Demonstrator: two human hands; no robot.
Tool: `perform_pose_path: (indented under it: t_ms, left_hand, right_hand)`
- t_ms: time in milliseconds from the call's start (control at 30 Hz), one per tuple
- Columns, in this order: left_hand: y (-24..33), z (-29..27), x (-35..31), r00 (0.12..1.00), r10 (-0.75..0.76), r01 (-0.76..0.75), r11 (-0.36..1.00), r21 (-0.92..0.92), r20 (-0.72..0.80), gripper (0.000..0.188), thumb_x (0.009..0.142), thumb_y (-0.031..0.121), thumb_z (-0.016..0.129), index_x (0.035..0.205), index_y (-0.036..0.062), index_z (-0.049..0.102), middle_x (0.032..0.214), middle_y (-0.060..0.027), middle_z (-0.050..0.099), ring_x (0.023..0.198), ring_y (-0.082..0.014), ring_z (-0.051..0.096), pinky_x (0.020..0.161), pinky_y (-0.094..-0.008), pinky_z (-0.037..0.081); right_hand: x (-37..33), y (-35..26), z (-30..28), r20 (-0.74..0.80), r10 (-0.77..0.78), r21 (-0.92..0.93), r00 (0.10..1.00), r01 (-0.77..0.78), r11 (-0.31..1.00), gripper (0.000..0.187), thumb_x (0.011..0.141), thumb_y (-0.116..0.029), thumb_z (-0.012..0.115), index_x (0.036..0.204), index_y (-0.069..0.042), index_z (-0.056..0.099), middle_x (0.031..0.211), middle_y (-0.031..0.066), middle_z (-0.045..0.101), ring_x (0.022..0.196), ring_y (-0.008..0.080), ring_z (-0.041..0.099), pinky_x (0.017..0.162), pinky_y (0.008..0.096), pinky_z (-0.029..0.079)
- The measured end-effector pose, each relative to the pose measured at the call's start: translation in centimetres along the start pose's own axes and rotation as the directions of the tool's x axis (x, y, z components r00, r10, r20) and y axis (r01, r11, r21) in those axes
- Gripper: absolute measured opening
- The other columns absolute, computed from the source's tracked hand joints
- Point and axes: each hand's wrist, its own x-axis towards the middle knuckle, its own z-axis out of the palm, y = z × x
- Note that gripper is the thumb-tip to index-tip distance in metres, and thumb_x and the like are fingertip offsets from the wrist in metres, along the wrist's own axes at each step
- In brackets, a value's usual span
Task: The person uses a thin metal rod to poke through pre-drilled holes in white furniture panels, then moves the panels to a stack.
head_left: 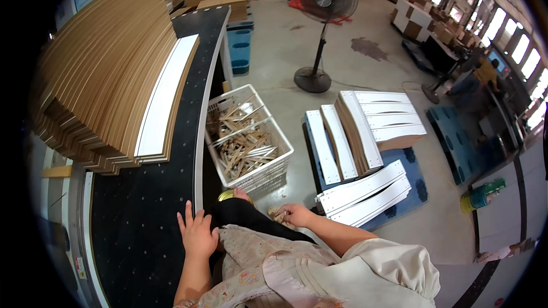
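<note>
Spreading fingers (189, 211) along black table (142, 217), left hand (201, 240); right hand (298, 215) curled, any pinch unclear

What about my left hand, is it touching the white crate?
No, your left hand is at the edge of the black table, apart from the white crate.

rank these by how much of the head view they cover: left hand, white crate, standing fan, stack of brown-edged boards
1. stack of brown-edged boards
2. white crate
3. standing fan
4. left hand
Apparent size only: the fan stands farther off.
</note>
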Motion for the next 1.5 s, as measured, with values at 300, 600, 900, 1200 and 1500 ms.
perform_pose_path:
  t_ms: [300, 600, 900, 1200, 1500]
  left_hand:
    - [-0.2, 0.4, -0.4, 0.999, 0.012, -0.013, 1.000, -0.027, -0.048, 0.034, 0.065, 0.020, 0.071, 0.095, 0.0053, 0.063, 0.116, -0.0108, 0.054, 0.133, -0.0345, 0.023, 0.107, -0.0568, 0.013]
    - [-0.4, 0.6, -0.5, 0.999, -0.042, 0.042, 0.999, -0.019, 0.001, 0.029, 0.065, 0.018, 0.071, 0.089, 0.0042, 0.064, 0.116, -0.0119, 0.053, 0.133, -0.0368, 0.022, 0.107, -0.0585, 0.014]
    - [-0.6, 0.7, -0.5, 0.997, -0.077, 0.075, 0.992, -0.103, -0.015, 0.027, 0.068, 0.021, 0.070, 0.089, 0.0053, 0.067, 0.114, -0.0101, 0.056, 0.133, -0.0339, 0.022, 0.108, -0.0560, 0.011]
    - [-0.8, 0.7, -0.5, 0.997, -0.076, 0.074, 0.991, -0.110, -0.014, 0.025, 0.068, 0.020, 0.069, 0.089, 0.0072, 0.067, 0.107, -0.0093, 0.060, 0.132, -0.0335, 0.025, 0.108, -0.0551, 0.011]
    - [-7.4, 0.6, 1.2, 0.828, -0.410, 0.016, 0.699, -0.715, -0.383, 0.052, 0.076, 0.008, 0.063, 0.124, 0.0032, 0.046, 0.130, -0.0160, 0.042, 0.119, -0.0300, 0.043, 0.093, -0.0383, 0.040]
  right_hand:
    - [-0.9, -4.8, 0.9, -0.044, -0.193, -0.352, 0.980, 0.166, 0.921, 0.028, 0.083, -0.005, 0.051, 0.110, -0.010, 0.056, 0.086, 0.0132, 0.063, 0.074, 0.0235, 0.062, 0.070, 0.0336, 0.049]
    - [-2.1, -5.8, 1.5, 0.020, -0.351, -0.348, 0.936, 0.336, 0.875, 0.026, 0.082, -0.010, 0.049, 0.107, -0.008, 0.057, 0.094, 0.0162, 0.063, 0.086, 0.0339, 0.060, 0.076, 0.0385, 0.048]
    - [-1.9, -3.4, 0.3, 0.081, -0.184, -0.501, 0.980, 0.200, 0.842, 0.030, 0.079, -0.013, 0.056, 0.109, -0.009, 0.057, 0.077, 0.0090, 0.061, 0.072, 0.0228, 0.059, 0.067, 0.0340, 0.047]
    - [-3.3, -6.5, 0.7, -0.042, -0.313, -0.254, 0.949, 0.293, 0.922, 0.003, 0.080, -0.008, 0.053, 0.080, -0.006, 0.055, 0.064, 0.0061, 0.056, 0.059, 0.0171, 0.054, 0.058, 0.0317, 0.046]
    - [-1.0, -2.2, 3.1, 0.140, -0.082, 0.129, 0.987, 0.063, 0.990, 0.015, 0.082, 0.001, 0.052, 0.094, -0.003, 0.059, 0.081, 0.0052, 0.060, 0.070, 0.0125, 0.059, 0.070, 0.0286, 0.050]
